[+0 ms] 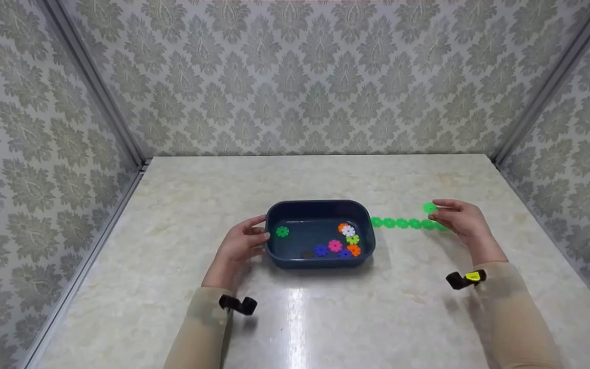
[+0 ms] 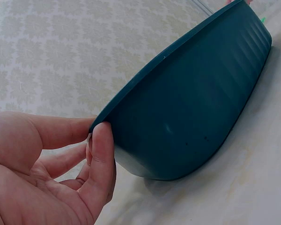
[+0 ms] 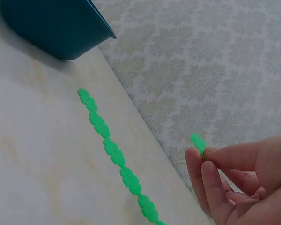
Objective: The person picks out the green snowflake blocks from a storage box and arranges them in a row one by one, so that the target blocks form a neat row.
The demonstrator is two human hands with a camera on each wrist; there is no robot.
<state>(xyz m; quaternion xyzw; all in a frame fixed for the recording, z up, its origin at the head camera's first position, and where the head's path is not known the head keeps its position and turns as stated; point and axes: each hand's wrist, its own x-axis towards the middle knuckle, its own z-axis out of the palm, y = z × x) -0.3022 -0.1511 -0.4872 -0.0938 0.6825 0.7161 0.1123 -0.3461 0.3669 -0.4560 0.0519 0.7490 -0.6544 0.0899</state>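
A dark blue plastic tub [image 1: 320, 264] sits on the table with several notched flower-shaped discs inside. My left hand [image 1: 241, 241] grips the tub's left end; in the left wrist view, the thumb and fingers pinch its rim [image 2: 131, 83]. Between thumb and fingertips, my right hand [image 1: 461, 220] holds a bright green disc [image 1: 429, 208] above the table. Below that hand lies a row of green discs [image 1: 402, 223], running right from the tub. In the right wrist view the held disc [image 3: 198, 140] is seen nearly edge-on, apart from the row [image 3: 114, 151].
Inside the tub, a green disc [image 1: 282, 231] lies alone at the left. Pink [image 1: 335, 246], blue [image 1: 321, 250], white [image 1: 348, 231] and orange discs gather toward the right. Patterned wall panels [image 1: 295, 77] stand behind and on both sides of the table [image 1: 197, 184].
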